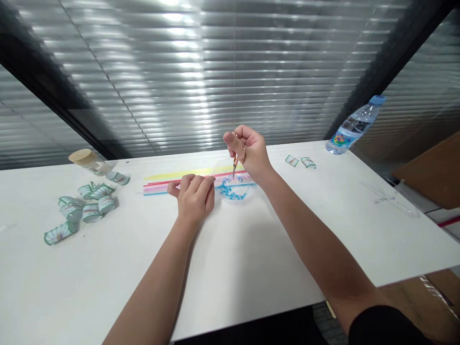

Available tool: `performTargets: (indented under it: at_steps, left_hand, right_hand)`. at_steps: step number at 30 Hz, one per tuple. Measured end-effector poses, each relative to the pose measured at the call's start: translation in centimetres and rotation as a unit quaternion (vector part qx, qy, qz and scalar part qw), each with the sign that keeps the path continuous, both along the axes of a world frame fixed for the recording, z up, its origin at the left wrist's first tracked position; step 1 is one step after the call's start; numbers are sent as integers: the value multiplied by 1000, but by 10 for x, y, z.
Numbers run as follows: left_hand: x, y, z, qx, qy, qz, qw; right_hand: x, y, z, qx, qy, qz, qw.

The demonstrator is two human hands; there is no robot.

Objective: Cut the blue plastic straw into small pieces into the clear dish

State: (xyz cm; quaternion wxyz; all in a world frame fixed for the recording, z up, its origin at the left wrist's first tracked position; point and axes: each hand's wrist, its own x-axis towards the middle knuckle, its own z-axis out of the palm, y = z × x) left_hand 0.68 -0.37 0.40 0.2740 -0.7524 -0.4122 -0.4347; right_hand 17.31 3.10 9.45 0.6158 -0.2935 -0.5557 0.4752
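My right hand (249,152) grips small gold-handled scissors (236,163), blades pointing down over a clear shallow dish (251,189) that holds several short blue straw pieces (232,190). My left hand (194,194) is closed, its fingertips pinching a straw at the dish's left rim. A row of long coloured straws (161,184), yellow, red, pink and blue, lies on the white table (251,258) behind my left hand.
Several rolled green-and-white labels (84,208) lie at the left, near a jar with a tan lid (88,160). Two more labels (300,161) and a tilted water bottle (354,127) sit at the right. A clear plastic piece (391,199) lies near the right edge.
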Motion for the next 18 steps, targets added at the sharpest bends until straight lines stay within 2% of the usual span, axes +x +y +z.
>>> performTargets:
  at_steps: [18]
  left_hand:
    - [0,0,0,12,5,0,1000]
  right_hand:
    - [0,2,-2,2,2,-7,1000]
